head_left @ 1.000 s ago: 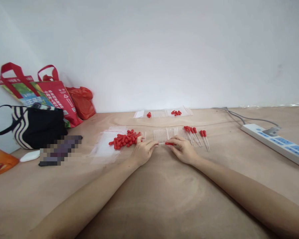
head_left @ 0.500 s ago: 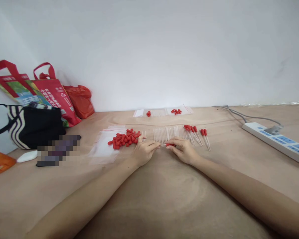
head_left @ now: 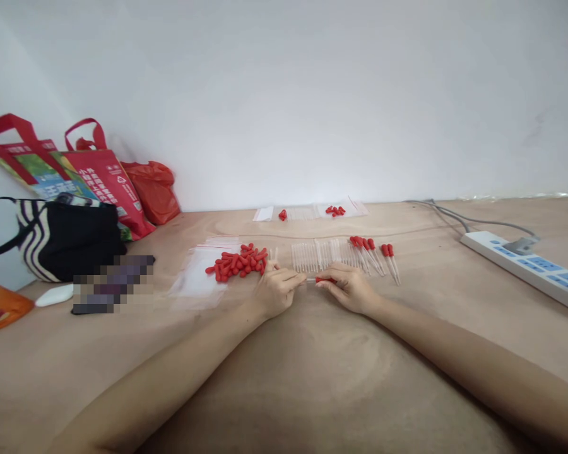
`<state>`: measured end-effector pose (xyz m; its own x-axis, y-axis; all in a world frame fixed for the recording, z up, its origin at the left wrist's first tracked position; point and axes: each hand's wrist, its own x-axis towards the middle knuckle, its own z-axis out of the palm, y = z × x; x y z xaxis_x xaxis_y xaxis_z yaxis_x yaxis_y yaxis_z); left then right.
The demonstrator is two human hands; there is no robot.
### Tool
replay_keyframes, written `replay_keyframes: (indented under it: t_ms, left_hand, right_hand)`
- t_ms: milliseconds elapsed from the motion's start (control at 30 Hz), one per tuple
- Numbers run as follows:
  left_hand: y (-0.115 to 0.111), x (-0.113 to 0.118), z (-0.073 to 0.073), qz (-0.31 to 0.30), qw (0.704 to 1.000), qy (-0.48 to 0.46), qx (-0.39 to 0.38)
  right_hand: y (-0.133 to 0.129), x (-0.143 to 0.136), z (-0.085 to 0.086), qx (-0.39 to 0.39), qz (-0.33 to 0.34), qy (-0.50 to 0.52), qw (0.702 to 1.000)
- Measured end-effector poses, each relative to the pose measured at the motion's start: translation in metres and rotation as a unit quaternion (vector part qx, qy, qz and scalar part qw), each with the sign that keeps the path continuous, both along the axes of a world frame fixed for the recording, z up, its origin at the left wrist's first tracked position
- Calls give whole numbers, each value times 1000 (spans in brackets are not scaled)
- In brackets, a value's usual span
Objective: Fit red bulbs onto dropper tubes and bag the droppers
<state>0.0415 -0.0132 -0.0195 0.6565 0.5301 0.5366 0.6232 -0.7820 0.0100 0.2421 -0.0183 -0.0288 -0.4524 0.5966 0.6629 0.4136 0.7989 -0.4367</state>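
Observation:
My left hand [head_left: 278, 289] is closed on a clear dropper tube [head_left: 311, 280], which lies level between my two hands. On the tube's right end sits a red rubber bulb [head_left: 319, 280], pinched by the fingers of my right hand [head_left: 348, 287]. Just beyond my hands, a row of bare clear tubes [head_left: 307, 257] lies side by side. Droppers with red bulbs [head_left: 372, 255] rest to the right of that row. Left of my left hand, a pile of loose red bulbs [head_left: 236, 263] lies partly on clear plastic bags [head_left: 196, 277].
Near the wall lies a clear bag [head_left: 303, 213] of tubes and red bulbs. A white power strip [head_left: 530, 265] with a grey cable is at the right. Shopping bags [head_left: 108, 183], a black bag [head_left: 80, 239], a white object [head_left: 54, 295] and a blurred-out dark item [head_left: 116, 284] stand or lie at the left.
My hands stay in nearly the same place. A little more of the clear tube now shows between them, and less of the red bulb shows beneath my right fingers.

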Motion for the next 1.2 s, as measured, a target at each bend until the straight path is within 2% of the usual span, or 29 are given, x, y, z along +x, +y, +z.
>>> replay_keyframes:
  t_ms: [233,500,667,767,833,933,1000,1067,1133,1200]
  left_hand:
    - [-5,5,0,-5,999,-26,35]
    - [-4,5,-3,13,999,-22,19]
    - [-4,5,-1,-1,999,-25,33]
    - [-3,8,-1,-1,998,-49,27]
    - [-2,12,-2,18,996,-82,19]
    - [-2,16,-1,30,991,-129,4]
    - [-3,15,2,35,989,-145,-11]
    - [-4,12,6,60,986,-154,-24]
    - [-4,8,10,101,982,-158,-27]
    - [-2,5,11,142,976,-161,-23]
  right_hand:
    - [2,-1,-1,24,6,-31,999]
    - [4,-6,-1,17,17,-39,999]
    - [5,-5,1,7,32,-50,998]
    - [6,-7,1,-44,35,-10,998]
    - [8,-12,0,-112,30,68,991]
    - [13,-22,0,-215,21,211,953]
    - [20,-22,7,-241,1,272,932]
    - [31,-9,18,-227,-44,297,926]
    - [44,16,32,-195,-107,288,931]
    - [56,47,42,-161,-197,225,941]
